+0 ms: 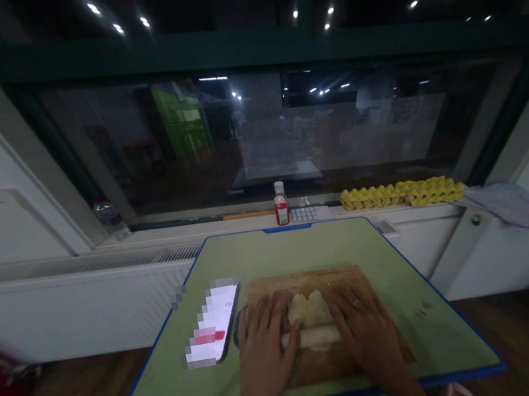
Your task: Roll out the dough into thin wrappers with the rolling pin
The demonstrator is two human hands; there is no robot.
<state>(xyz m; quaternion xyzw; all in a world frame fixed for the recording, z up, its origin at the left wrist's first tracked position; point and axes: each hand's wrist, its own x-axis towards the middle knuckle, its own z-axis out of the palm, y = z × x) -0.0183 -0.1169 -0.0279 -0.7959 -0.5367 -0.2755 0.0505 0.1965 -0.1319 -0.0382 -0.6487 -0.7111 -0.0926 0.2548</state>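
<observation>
A flattened piece of pale dough [308, 310] lies on a wooden board [303, 279]. Across its near part runs a light-coloured rolling pin [321, 336], whose ends are hidden under my hands. My left hand [266, 336] rests over the pin's left end, fingers stretched forward and thumb beside the dough. Over the right end lies my right hand [364, 323], fingers also extended and a ring on one of them. Neither hand's fingers wrap round the pin. A dark rounded object, mostly hidden, shows just left of my left hand.
The board sits on a green folding table [445, 337] with a blue rim. A phone [217, 321] with a lit screen lies left of the board. Beyond the table, a small red-labelled bottle [281, 205], yellow egg cartons [400, 194] and a clear plastic bottle [110, 218] stand along the windowsill.
</observation>
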